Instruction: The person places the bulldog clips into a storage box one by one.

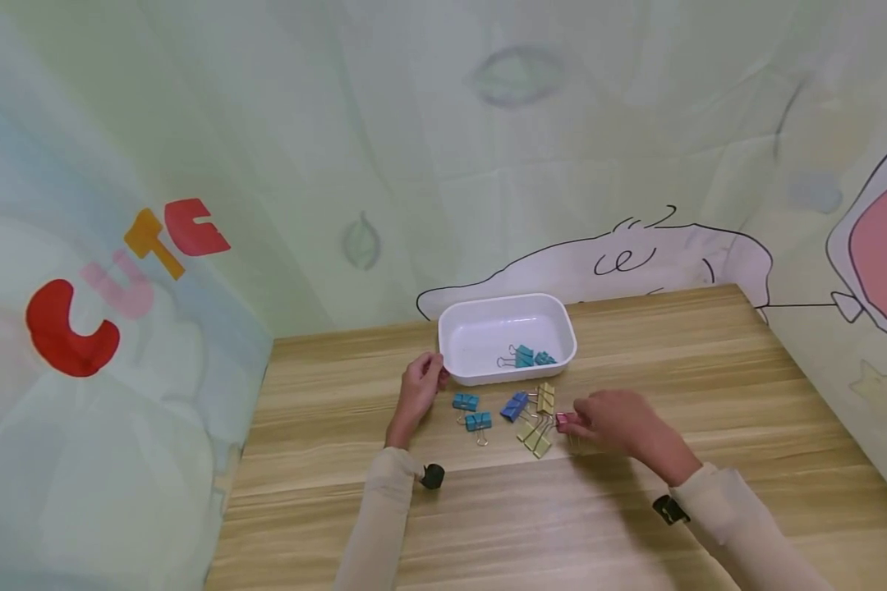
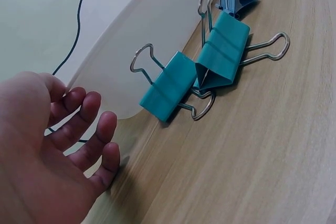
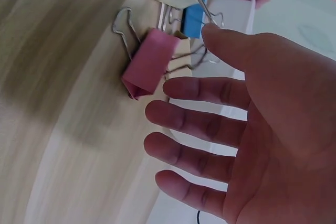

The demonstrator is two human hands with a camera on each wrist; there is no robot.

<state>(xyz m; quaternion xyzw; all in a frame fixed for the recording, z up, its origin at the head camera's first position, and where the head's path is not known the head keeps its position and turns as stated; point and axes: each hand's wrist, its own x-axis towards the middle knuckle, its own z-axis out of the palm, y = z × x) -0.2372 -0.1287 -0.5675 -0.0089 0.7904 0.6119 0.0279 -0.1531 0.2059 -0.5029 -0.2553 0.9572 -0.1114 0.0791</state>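
My left hand (image 1: 419, 389) is at the near left corner of the white tray (image 2: 142, 19). Its thumb and index finger pinch the rim, the other fingers loosely bent. Two teal binder clips (image 2: 169, 85) lie on the table just right of that hand. My right hand (image 3: 283, 114) reaches over a pink binder clip (image 3: 151, 60), fingers extended and apart. Its thumb tip overlaps a wire handle in the right wrist view. Beside the pink clip lie a blue binder clip (image 1: 515, 406) and pale yellow binder clips (image 1: 545, 399).
More teal binder clips (image 1: 523, 356) lie inside the tray at its near right side. The wooden table (image 1: 325, 394) meets a printed cloth backdrop (image 1: 325, 164) behind the tray and at both sides. Black wrist straps (image 1: 433, 476) sit at the sleeves.
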